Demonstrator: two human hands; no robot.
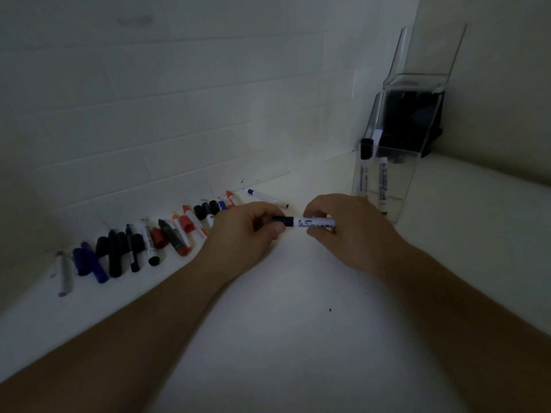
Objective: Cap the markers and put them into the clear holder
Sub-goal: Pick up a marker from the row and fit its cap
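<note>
A white marker (pixel 313 222) with a black cap (pixel 283 221) lies level between my hands above the white counter. My left hand (pixel 244 234) pinches the black cap end. My right hand (pixel 343 231) grips the white barrel. The clear holder (pixel 396 186) stands just behind my right hand, with two white markers (pixel 382 183) upright inside it, one black-capped. A row of loose markers and caps (pixel 143 245), black, blue, red and orange, lies along the wall to the left. A blue-capped white marker (pixel 267 198) lies behind my left hand.
A tall clear plastic stand (pixel 423 55) with a dark object (pixel 414 120) behind it fills the right corner. A white tiled wall (pixel 179 99) runs behind the counter (pixel 298 338). A purple-tipped marker (pixel 64 272) lies at the far left.
</note>
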